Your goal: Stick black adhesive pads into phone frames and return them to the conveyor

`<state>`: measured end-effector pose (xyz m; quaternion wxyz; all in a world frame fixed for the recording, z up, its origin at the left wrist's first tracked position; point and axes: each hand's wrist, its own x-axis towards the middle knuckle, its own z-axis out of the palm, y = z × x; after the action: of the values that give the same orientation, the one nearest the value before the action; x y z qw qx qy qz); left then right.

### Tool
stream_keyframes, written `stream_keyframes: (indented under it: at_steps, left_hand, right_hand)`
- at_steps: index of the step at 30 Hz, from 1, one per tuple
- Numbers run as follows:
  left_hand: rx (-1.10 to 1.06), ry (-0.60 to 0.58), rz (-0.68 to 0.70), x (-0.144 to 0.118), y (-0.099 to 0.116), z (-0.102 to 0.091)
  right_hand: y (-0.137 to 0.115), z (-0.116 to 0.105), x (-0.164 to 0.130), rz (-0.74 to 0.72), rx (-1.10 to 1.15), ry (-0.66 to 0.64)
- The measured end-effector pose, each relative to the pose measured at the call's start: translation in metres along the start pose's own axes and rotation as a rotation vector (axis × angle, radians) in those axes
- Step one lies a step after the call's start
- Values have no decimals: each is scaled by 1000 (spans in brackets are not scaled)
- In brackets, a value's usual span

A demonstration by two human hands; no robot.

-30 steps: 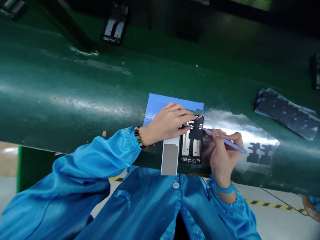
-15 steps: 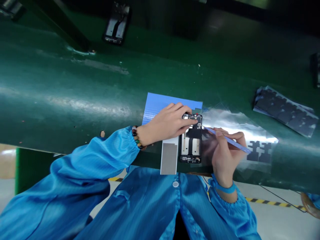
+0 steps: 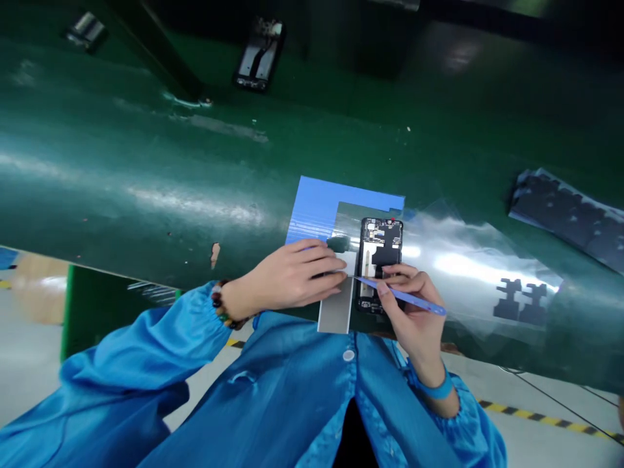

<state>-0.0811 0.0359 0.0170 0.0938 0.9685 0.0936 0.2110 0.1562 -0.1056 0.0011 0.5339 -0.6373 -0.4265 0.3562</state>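
My right hand (image 3: 416, 305) is closed around slim blue tweezers (image 3: 414, 299). Their pointed tip reaches left, to the edge of a grey rectangular sheet with a white border (image 3: 334, 316). Over the upper part of that sheet lies my left hand (image 3: 299, 276), its fingers stretched out and the fingertips close to the tweezer tip. Between the hands an opened phone (image 3: 387, 253) rests on the table, its circuit board, a black film and a pale inner plate exposed. The right hand and tweezers cover part of its lower half.
An L-shaped blue sheet (image 3: 312, 205) lies behind my left hand. Clear film (image 3: 453, 260) with dark cut-out pieces (image 3: 507, 299) is at right, near a stack of dark sheets (image 3: 570, 211). Another opened phone (image 3: 260, 55) lies farther back, beside a dark post (image 3: 160, 55).
My left hand has left the phone's top and moved left and down onto the grey sheet. The tweezers have swung across the phone, from its right side to that sheet. The view has shifted.
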Motion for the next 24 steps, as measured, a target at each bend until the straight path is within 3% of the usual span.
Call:
stream_keyframes:
  at_steps: [5,24]
  left_hand:
    - [12,-18,-32,-14,14,12]
    - [-65,-4,-70,-14,12,15]
  right_hand:
    - [4,-5,3,-6,-77,-51]
    - [8,-9,6,40,-72,-113]
